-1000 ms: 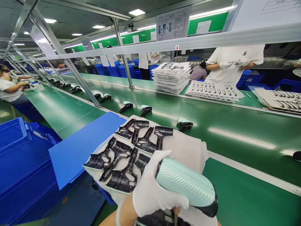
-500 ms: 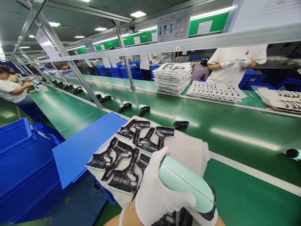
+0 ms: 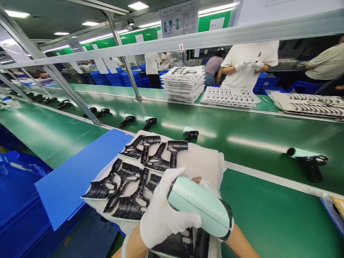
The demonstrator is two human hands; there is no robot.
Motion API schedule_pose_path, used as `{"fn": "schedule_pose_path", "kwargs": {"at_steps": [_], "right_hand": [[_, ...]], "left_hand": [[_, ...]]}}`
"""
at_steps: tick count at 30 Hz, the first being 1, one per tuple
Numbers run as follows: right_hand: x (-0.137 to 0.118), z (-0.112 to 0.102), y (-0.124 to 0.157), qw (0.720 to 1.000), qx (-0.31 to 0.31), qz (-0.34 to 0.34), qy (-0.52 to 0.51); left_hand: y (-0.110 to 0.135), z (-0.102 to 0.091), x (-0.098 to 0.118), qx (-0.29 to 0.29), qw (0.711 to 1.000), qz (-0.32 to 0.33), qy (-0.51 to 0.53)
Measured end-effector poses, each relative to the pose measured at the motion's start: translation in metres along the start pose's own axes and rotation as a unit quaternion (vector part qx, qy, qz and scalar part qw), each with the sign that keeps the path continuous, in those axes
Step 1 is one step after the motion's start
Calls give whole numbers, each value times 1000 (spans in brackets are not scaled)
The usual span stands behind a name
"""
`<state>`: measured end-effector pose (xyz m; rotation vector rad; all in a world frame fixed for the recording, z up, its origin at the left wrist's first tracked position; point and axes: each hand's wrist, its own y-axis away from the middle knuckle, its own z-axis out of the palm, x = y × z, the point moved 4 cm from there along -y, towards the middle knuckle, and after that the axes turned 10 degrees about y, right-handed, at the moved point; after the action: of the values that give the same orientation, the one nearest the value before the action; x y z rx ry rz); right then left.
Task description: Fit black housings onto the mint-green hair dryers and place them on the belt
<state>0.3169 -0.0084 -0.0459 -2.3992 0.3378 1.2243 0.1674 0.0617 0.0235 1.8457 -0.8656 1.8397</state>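
Observation:
A mint-green ribbed hair dryer body (image 3: 199, 204) with a black end cap lies across my hands, low in the view. My left hand (image 3: 163, 209), in a white glove, wraps over its barrel. My right hand (image 3: 199, 180) is mostly hidden behind the barrel, with only fingertips showing. Below the barrel sits a black dryer handle part (image 3: 178, 245), partly cut off by the frame. Just left of my left hand, several black plastic dryer half-shells (image 3: 129, 209) lie on a white foam sheet (image 3: 200, 161).
The foam sheet rests on a blue corrugated board (image 3: 80, 172) beside a green conveyor belt (image 3: 268, 150) carrying several finished dryers (image 3: 307, 161). Stacked trays of parts (image 3: 184, 86) stand beyond it. Co-workers (image 3: 248, 64) stand across the line, and blue crates fill the far side.
The view has swung to the right, bringing a whole dryer on the belt into sight. My hands have tilted the dryer body slightly and still hold it.

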Motion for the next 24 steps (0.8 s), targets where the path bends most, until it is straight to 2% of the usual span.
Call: {"fn": "schedule_pose_path", "kwargs": {"at_steps": [5,9,12,15,18,21,24], "right_hand": [[-6,-28,-17,997,40,-17,65],[-2,-35,-19,990,87,-42,102],[7,-37,-18,979,150,-6,141],[12,-40,-21,969,185,29,161],[2,-48,-25,951,214,-33,219],[-15,-56,-25,912,242,-117,308],[-28,-61,-23,877,271,-162,363]], "left_hand": [[-1,2,4,-22,999,-22,-11],[-2,4,4,-31,999,-28,-6],[-3,5,5,-44,999,-26,-3],[-3,4,4,-49,998,-35,1],[-2,3,3,-58,997,-46,5],[-2,3,2,-63,996,-56,3],[-2,2,3,-61,996,-61,7]]}}
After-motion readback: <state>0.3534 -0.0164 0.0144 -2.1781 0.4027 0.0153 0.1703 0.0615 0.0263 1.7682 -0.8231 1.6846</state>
